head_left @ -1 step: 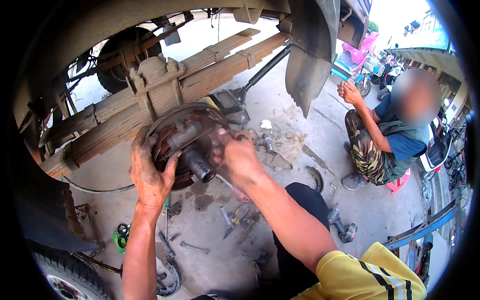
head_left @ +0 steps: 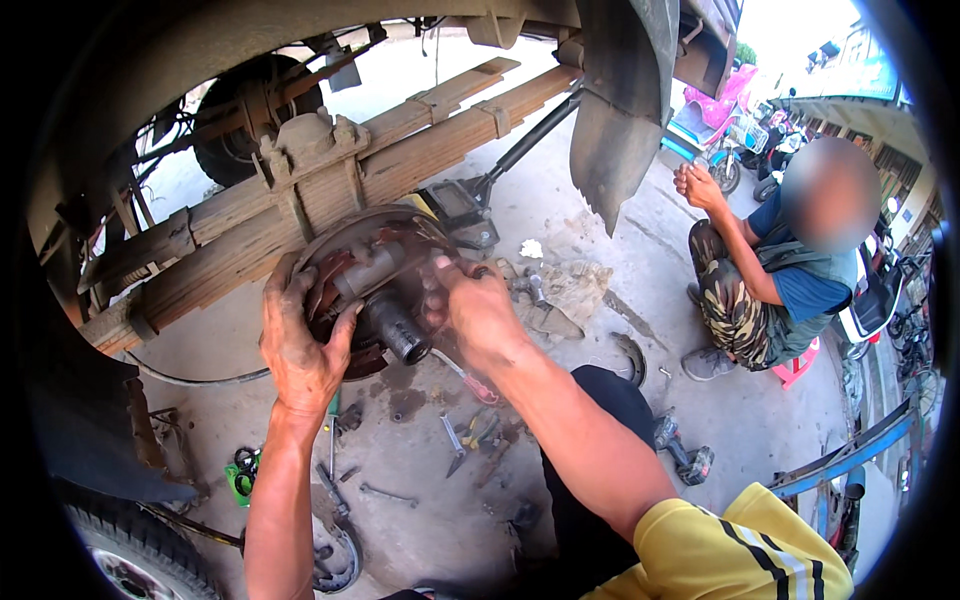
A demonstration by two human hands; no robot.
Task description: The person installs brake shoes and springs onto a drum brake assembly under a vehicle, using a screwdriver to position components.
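Observation:
A rusty drum brake assembly (head_left: 370, 270) with curved shoes sits below the leaf spring, a dark axle end (head_left: 398, 328) jutting from its middle. My left hand (head_left: 305, 345) grips the assembly's left side, its thumb over the front and its fingers round the outer edge. At the right side, my right hand (head_left: 468, 300) is closed, knuckles forward, against the brake. What its fingers hold is hidden and partly blurred. A red-handled screwdriver (head_left: 478, 388) lies just below my right hand. Dark grime covers both hands.
The leaf spring (head_left: 400, 150) crosses above, beside a hanging mudguard (head_left: 625, 110). A jack (head_left: 462, 205) stands behind the brake. Wrenches (head_left: 452, 435), a loose brake shoe (head_left: 630, 360) and a cordless drill (head_left: 685, 450) lie on the ground. Another person (head_left: 790, 260) squats at right, near parked motorcycles.

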